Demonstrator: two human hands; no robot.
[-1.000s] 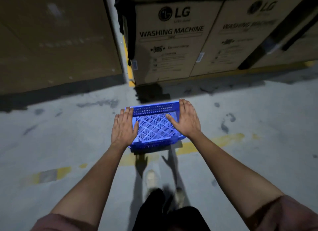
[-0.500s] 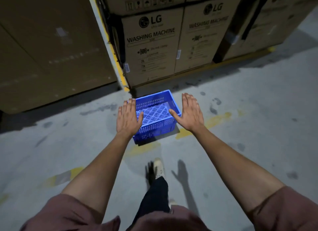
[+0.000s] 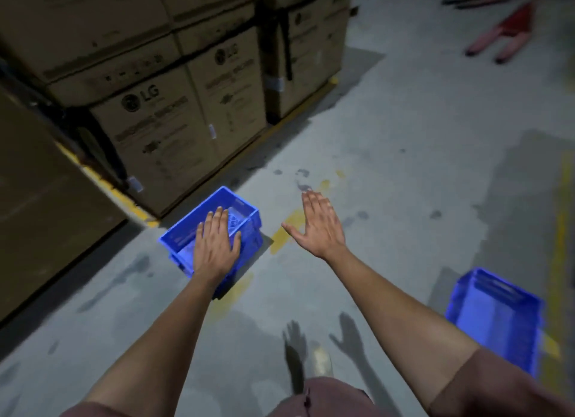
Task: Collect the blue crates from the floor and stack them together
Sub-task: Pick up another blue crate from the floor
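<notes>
Both hands are out in front, fingers straight, holding nothing. The left hand [image 3: 216, 245] shows over the near crate [image 3: 186, 239], which sits on the floor [image 3: 404, 183] just beside the boxes [image 3: 174, 130]; whether the palm touches the rim or floats above it cannot be told from this angle. The right hand [image 3: 320, 227] is released too, spread over bare concrete, well apart from that crate. A second crate [image 3: 494, 317] sits on the floor at the right edge of view, apart from the first, so the two are not yet stacked.

Judging from this, the main risk is a one-sided pickup: if only the left hand takes the near crate, the light plastic could tip or swing and knock the cardboard beside it. The picture is smeared, which suggests the head is turning, and a shoe [image 3: 322, 359] is mid-stride; reaching while moving could make the hands miss the rim. The second crate lies close to the walking path and could be kicked. A red pallet jack [image 3: 504, 34] lies far off, no obstacle here.
</notes>
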